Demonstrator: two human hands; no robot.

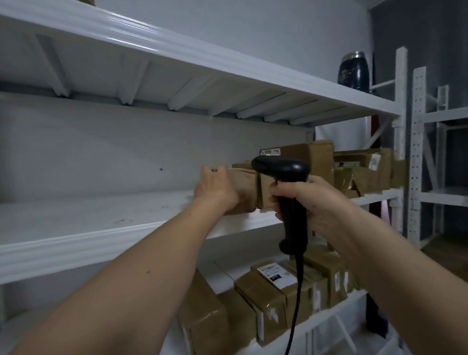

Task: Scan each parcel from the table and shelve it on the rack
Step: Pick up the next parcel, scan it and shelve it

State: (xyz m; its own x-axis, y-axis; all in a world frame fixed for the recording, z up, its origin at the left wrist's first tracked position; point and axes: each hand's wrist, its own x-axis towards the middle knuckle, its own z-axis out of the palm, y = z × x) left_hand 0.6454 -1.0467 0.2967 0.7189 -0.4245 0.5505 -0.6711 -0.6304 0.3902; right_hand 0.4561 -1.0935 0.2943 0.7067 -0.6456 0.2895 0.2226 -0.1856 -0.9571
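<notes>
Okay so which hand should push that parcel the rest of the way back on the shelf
Left. The left hand already grips the brown parcel on the middle shelf, beside the other boxes. The right hand is occupied holding the black scanner.

Dim, cool, even room light. A bright glare streak runs along the upper shelf edge (127, 33); everything looks slightly soft, and straight lines bow toward the frame edges.

Middle shelf (67, 226): white — brown parcels (362, 170) bunched at right.
Lower shelf (227, 272): taped boxes (261, 298) in a row.
</notes>
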